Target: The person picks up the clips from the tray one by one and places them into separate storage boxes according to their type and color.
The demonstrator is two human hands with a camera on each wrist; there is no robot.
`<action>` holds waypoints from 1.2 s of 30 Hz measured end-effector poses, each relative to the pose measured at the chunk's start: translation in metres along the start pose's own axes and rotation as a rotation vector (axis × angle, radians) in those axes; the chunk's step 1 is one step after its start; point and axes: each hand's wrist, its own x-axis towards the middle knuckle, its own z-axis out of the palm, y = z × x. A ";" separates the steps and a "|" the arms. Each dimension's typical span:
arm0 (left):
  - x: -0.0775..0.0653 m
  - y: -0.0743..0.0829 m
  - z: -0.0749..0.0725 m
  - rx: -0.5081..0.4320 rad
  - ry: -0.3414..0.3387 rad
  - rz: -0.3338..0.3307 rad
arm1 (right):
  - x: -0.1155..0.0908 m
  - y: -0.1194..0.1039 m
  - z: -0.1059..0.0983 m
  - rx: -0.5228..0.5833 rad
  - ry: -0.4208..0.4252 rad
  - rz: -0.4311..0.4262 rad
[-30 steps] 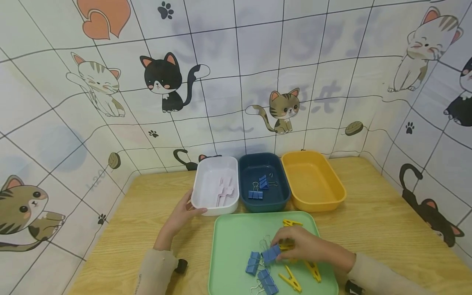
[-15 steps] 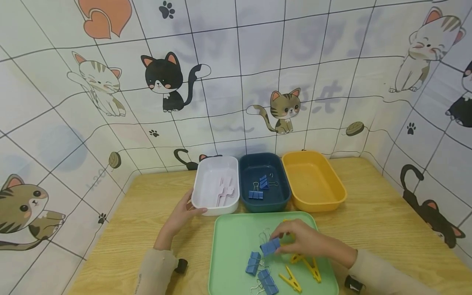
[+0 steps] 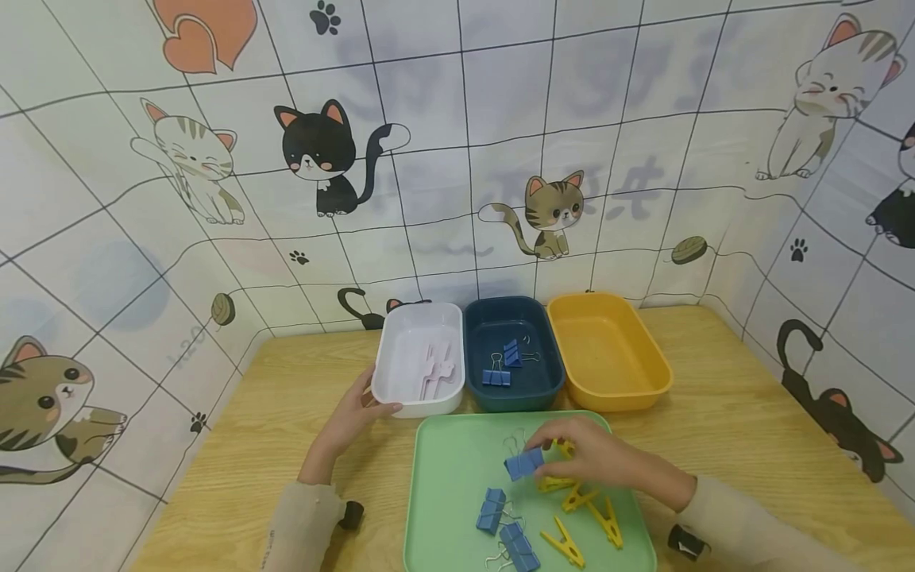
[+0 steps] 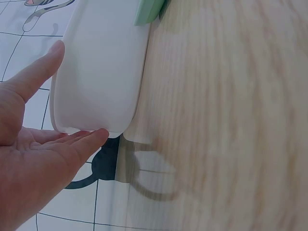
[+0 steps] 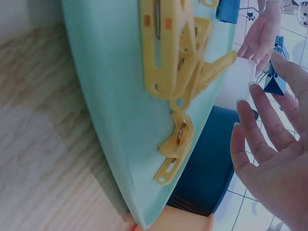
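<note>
"So, what do we see from the head camera?"

"We see the person's right hand (image 3: 589, 454) pinching a blue metal binder clip (image 3: 525, 465) over a light-green rectangular plastic tray (image 3: 449, 449). Two more blue clips (image 3: 491, 511) lie on that tray, near some yellow plastic clothespins (image 3: 563, 543)."

"And the left hand (image 3: 353, 411)?"

"It rests at the near left corner of a white plastic bin with rounded corners (image 3: 402, 338), in which we make out slim, pale pink pieces (image 3: 438, 370). Just beside it stand a dark-blue plastic bin (image 3: 493, 316) with blue binder clips (image 3: 496, 377) inside and a yellow plastic bin (image 3: 608, 353), all on a wood-grain table (image 3: 729, 413)."

"Now, from the left wrist?"

"We find the left thumb and fingers nearly straight, their tips touching the white bin."

"Then the right wrist?"

"There we see the binder clip between thumb and forefinger, clear of the tray, while the other fingers spread loosely. Several clothespins overlap on the green surface."
</note>
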 end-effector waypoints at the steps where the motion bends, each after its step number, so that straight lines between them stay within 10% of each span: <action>1: 0.000 0.000 0.000 0.001 -0.001 -0.001 | 0.000 0.000 -0.001 -0.001 0.003 -0.004; 36: -0.002 0.002 0.000 0.010 0.009 -0.020 | 0.022 0.002 -0.039 -0.060 0.140 0.084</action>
